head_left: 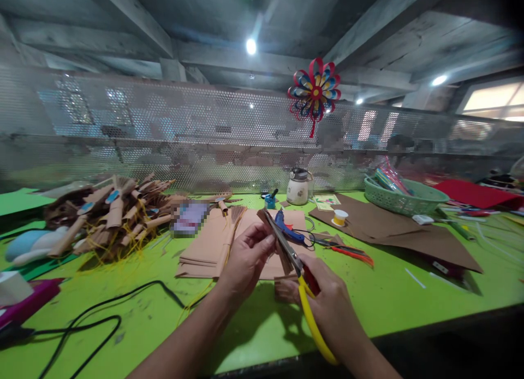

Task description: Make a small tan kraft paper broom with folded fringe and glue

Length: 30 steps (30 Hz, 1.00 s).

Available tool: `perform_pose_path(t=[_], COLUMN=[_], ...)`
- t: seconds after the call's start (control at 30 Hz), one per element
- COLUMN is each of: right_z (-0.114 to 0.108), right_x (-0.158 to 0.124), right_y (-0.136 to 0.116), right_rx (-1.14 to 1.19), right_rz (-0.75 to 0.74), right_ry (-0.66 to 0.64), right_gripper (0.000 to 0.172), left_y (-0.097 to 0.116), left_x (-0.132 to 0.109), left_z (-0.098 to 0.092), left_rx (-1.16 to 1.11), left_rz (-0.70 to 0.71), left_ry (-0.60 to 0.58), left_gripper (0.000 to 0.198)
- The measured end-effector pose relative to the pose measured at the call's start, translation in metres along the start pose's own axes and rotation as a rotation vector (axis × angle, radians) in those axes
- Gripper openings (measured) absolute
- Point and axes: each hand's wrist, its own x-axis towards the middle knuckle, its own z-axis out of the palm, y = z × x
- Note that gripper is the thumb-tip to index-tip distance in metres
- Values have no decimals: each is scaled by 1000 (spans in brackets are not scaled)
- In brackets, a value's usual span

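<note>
In the middle of the head view, my left hand [250, 254] pinches a narrow folded strip of brown paper [282, 253]. My right hand [329, 291] grips yellow-handled scissors [311, 319], whose blades lie along the strip, pointing up and left. Whether the blades are cutting into the paper I cannot tell. Under and behind my hands lies a stack of brown paper sheets [200, 248], with a fringed paper piece [233, 223] on it. A blue glue gun [286, 229] rests just beyond the scissors. Beneath my right hand is another small brown paper piece [284, 289].
At the left is a heap of rolled brown paper pieces [118, 220] with yellow strings. A black cable [139, 286] crosses the green table [164, 341]. Orange-handled pliers [352, 252], a thread spool [339, 218], a white jar [298, 188] and a green basket [409, 199] stand or lie beyond.
</note>
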Motion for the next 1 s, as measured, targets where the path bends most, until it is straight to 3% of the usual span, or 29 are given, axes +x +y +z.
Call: perform_pose_path(t=[0.77, 1.0], right_z=[4, -9], right_x=[-1, 10], right_y=[5, 22], right_rx=[-21, -109], right_rz=[-31, -15], right_ry=[29, 147], right_gripper=[29, 32], left_y=[1, 2], left_x=[-1, 2], left_z=[1, 0], left_rx=[-14, -14], left_rz=[-20, -30], left_ry=[-5, -12], left_gripper=[17, 14])
